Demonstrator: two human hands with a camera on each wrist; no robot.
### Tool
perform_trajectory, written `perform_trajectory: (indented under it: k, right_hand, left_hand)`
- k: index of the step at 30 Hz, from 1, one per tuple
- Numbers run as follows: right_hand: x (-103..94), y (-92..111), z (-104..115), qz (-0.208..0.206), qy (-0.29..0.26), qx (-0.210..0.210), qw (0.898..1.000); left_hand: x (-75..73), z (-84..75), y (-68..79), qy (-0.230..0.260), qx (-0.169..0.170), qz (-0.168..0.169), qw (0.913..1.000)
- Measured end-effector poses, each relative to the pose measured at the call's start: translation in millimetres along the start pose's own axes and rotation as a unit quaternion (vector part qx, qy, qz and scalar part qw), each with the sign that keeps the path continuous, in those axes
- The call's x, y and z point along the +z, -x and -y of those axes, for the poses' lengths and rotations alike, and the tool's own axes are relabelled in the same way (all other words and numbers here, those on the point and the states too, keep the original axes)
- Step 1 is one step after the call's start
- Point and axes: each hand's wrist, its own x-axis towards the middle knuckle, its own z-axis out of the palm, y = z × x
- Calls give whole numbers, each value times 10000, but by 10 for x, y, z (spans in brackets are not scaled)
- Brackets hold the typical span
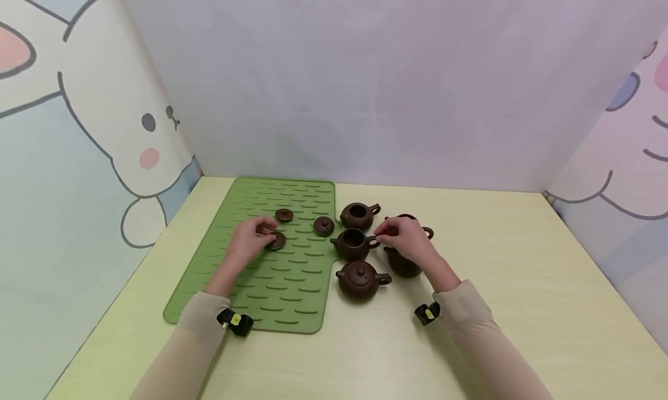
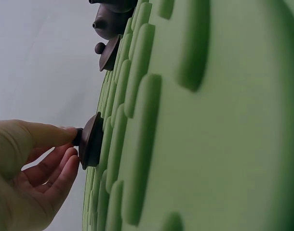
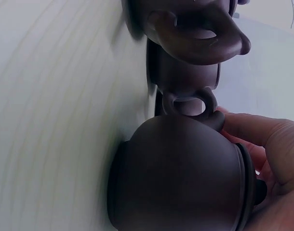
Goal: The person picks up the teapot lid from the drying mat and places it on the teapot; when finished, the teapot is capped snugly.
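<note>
The desk (image 1: pixel 527 261) is carrying everything, its pale top showing a faint wood grain. Towards its left, the green mat (image 1: pixel 308 298) is spreading out rows of raised, rounded ridges; it is looking soft and rubbery, so it is probably cushioning any lid set there, though the ridges could be tilting one.

Along the mat's right edge, brown teapots are clustering, round-bellied and matte, likely unglazed clay. My right fingers (image 3: pixel 255 127) are bending close to the handle of the middle open teapot (image 1: pixel 348 249); whether they are gripping it, I cannot tell. A covered teapot (image 3: pixel 180 178) is standing right beneath that hand, so I am judging a high, careful wrist best, sparing its spout a knock.

Two loose lids, the back lid (image 1: pixel 284 215) and the right lid (image 1: pixel 324 226), are resting on the mat as shallow discs with small knobs. The near lid (image 2: pixel 92 144) is sitting low against the ridges, and my left fingers (image 2: pixel 64 175) are pinching its knob (image 2: pixel 78 137). Light, level pressure on that tiny, rounded grip should be protecting the thin rim from catching.
</note>
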Motion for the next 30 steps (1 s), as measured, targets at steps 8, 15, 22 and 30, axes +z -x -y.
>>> perform_trajectory:
  k: [8,15,22,30]
  right_hand:
    - [15,-2,-7,-12,52,-11,10000]
    - [13,-2,-2,-60,118,-59,9999]
    - [24,-2,-6,-86,129,-64,9999]
    - [16,-8,-7,-92,169,-70,9998]
  left_hand:
    - [-4,17,-10,-8,-47,55,10000]
    - [-2,10,1,-153,-186,-21,9997]
    - [-16,-22,-3,-225,-229,-9,9995]
    - [-19,-115,-18,-292,-158,11,9994]
